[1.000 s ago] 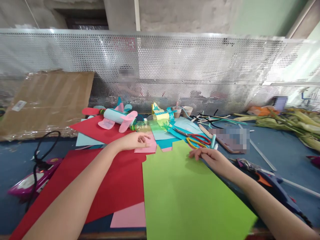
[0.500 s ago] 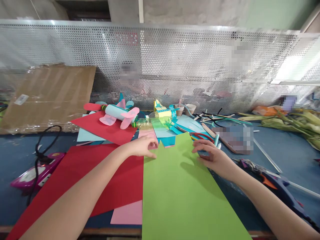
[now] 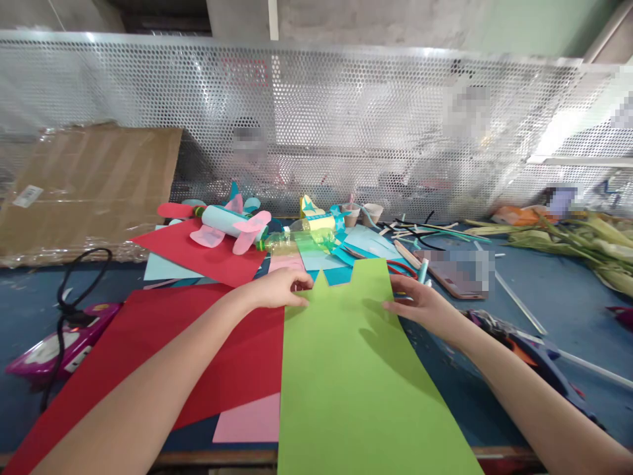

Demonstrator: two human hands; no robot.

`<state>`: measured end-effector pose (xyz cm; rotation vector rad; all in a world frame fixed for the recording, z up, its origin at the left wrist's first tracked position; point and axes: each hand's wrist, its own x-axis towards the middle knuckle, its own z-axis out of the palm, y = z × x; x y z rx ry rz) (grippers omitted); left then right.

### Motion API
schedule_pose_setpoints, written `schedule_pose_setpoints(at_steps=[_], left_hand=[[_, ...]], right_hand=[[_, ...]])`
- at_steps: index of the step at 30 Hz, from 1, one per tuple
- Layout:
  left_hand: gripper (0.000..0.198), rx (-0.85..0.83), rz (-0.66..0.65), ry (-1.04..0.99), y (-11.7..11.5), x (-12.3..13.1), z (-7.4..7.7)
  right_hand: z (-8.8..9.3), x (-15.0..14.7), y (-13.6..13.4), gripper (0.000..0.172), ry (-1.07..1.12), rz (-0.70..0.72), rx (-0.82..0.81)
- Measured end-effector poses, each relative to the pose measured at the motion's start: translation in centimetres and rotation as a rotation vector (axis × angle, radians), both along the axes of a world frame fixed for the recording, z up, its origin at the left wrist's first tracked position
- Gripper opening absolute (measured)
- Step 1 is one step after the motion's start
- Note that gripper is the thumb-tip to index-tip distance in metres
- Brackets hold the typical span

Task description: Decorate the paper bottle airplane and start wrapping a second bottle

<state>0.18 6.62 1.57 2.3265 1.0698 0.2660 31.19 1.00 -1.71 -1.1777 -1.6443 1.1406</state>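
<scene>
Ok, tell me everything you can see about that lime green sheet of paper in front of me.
The green sheet is plain, matte, lime-coloured paper lying flat on the blue table and running from the near edge toward the middle. Its far edge is cut into notches with a small peak near the left corner. Its left edge overlaps a red sheet and a pink sheet. The left hand pinches the far left corner. The right hand touches the far right edge and casts a shadow on the paper.
</scene>
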Motion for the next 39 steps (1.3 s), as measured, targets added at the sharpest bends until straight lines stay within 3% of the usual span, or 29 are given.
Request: schedule_pose_setpoints(at_steps=[5, 10, 14, 18, 22, 25, 28, 32, 39], left_hand=[[0.016, -0.064, -0.017, -0.075, -0.3, 0.5, -0.2], [0.040, -0.136, 0.031, -0.029, -0.4, 0.2, 0.1], [0.026, -0.145, -0.008, 0.038, -0.5, 0.1, 0.4], [0.030, -0.139, 0.006, 0.023, -0.5, 0.3, 0.3], [0.020, -0.148, -0.025, 0.000, -0.5, 0.3, 0.2], [0.012, -0.120, -0.049, -0.028, -0.5, 0.0, -0.1], [0.011, -0.091, 0.011, -0.060, -0.8, -0.5, -0.6], [0.010, 0.057, 0.056, -0.047, -1.7, -1.2, -0.9], [0.019, 0.282, -0.051, -0.107, -3.4, -1.8, -1.4]], right_hand=[[0.2, -0.2, 0.2, 0.053, 0.012, -0.048, -0.060], [0.0, 0.0, 0.0, 0.052, -0.065, -0.042, -0.039], [-0.5, 0.4, 0.0, 0.046, -0.127, -0.003, -0.086], [-0.8, 0.7, -0.1, 0.037, -0.232, 0.080, -0.101], [-0.7, 0.8, -0.4, 0.033, -0.278, 0.134, 0.030], [-0.5, 0.7, -0.6, 0.033, -0.265, 0.193, 0.109], [-0.4, 0.6, -0.7, 0.035, -0.288, 0.188, 0.087], [-0.5, 0.5, -0.6, 0.036, -0.264, 0.221, 0.126], [-0.5, 0.6, -0.6, 0.037, -0.370, 0.204, 0.201]])
